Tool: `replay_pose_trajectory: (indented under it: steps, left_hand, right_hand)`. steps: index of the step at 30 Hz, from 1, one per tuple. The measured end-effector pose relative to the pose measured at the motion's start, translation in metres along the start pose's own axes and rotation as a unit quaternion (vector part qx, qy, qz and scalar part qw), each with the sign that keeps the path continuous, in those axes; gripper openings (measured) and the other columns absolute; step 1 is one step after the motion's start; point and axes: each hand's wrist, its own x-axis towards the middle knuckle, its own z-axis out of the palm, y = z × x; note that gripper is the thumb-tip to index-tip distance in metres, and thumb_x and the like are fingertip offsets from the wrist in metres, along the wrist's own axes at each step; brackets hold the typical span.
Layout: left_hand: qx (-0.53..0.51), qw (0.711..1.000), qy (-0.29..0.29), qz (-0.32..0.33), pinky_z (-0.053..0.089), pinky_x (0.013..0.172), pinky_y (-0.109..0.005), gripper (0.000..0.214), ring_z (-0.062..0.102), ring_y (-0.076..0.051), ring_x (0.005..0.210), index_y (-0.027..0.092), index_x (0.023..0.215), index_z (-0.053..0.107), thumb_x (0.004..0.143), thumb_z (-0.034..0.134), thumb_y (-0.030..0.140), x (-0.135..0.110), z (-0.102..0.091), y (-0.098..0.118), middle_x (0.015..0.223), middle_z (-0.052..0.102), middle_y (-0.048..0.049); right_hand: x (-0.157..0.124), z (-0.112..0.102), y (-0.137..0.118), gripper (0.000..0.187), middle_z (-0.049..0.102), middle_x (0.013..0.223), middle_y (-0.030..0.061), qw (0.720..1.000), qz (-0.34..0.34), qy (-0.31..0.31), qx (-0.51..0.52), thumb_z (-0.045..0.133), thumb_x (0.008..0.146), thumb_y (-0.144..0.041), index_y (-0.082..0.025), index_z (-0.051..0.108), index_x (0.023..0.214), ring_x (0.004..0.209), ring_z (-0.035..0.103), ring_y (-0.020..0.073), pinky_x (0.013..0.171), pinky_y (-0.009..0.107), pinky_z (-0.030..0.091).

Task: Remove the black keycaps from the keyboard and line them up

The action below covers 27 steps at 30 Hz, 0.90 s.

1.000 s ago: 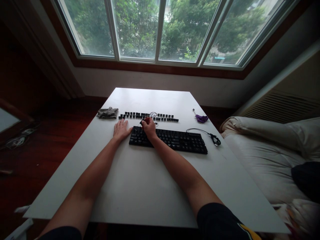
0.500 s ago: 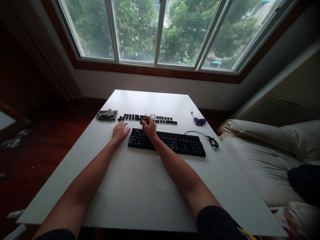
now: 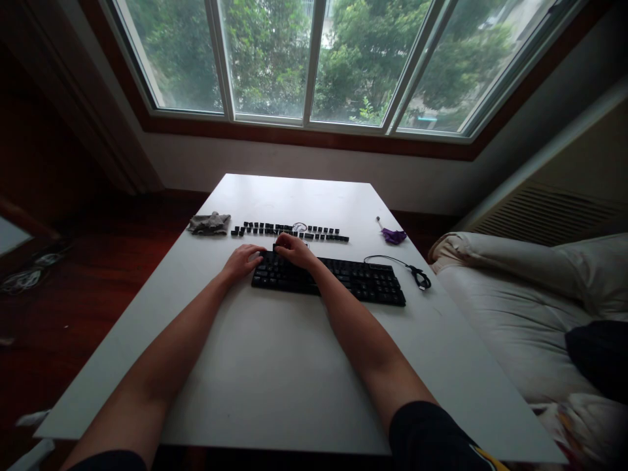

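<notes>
A black keyboard [image 3: 363,280] lies across the white table, some of it hidden by my right forearm. At its upper left corner, my left hand [image 3: 240,261] holds the end, with the fingers at the back and the thumb by the side. My right hand [image 3: 293,250] is closed in a pinch over the upper left keys. Between its fingertips is a small black keycap puller [image 3: 275,248] with thin wires, mostly hidden and pointed down at the keys. Behind the keyboard, loose black keycaps [image 3: 330,229] stand in two rows.
A grey cloth [image 3: 210,224] lies at the table's left edge. Near the right edge are a purple cloth-like item with a thin handle [image 3: 393,236] and the keyboard's bundled cable [image 3: 420,279]. A pale sofa [image 3: 495,294] stands right of the table [image 3: 275,379].
My right hand has lowered the keycap puller onto the keyboard's upper left keys. My left hand has moved right, from the bare table to the keyboard's left corner.
</notes>
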Motion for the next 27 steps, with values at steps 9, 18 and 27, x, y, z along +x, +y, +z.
replay_pose_trajectory:
  steps: [9, 18, 27]
  left_hand:
    - [0.008, 1.000, 0.005, 0.008, 0.045, 0.104, -0.043, 0.035, 0.060, -0.026, 0.114, 0.028, 0.123, 0.068, 0.092, 0.056, 0.039, 0.001, 0.002, -0.001, 0.119, 0.070, -0.0047]
    - [0.016, 1.000, 0.003, -0.002, 0.046, 0.103, -0.043, 0.034, 0.059, -0.026, 0.114, 0.027, 0.121, 0.068, 0.091, 0.059, 0.040, 0.001, -0.001, 0.001, 0.120, 0.069, -0.0044]
    - [0.010, 1.000, 0.004, -0.008, 0.046, 0.100, -0.043, 0.034, 0.060, -0.027, 0.111, 0.027, 0.119, 0.069, 0.089, 0.059, 0.039, 0.000, -0.002, 0.001, 0.116, 0.070, -0.0052]
  right_hand:
    - [-0.009, 0.003, -0.016, 0.006, 0.050, 0.067, -0.0049, 0.989, -0.089, -0.029, -0.117, 0.059, 0.078, -0.024, -0.019, 0.057, 0.081, 0.062, 0.042, 0.0106, 0.060, 0.024, 0.032]
    - [-0.012, 0.015, -0.002, 0.017, 0.052, 0.069, -0.0037, 0.989, -0.074, 0.080, -0.103, 0.061, 0.085, -0.036, -0.020, 0.062, 0.091, 0.063, 0.042, 0.0120, 0.063, 0.025, 0.034]
    - [-0.012, 0.017, -0.007, 0.017, 0.055, 0.070, -0.0032, 0.989, -0.044, 0.089, -0.107, 0.059, 0.086, -0.038, -0.022, 0.062, 0.090, 0.064, 0.046, 0.0132, 0.064, 0.025, 0.036]
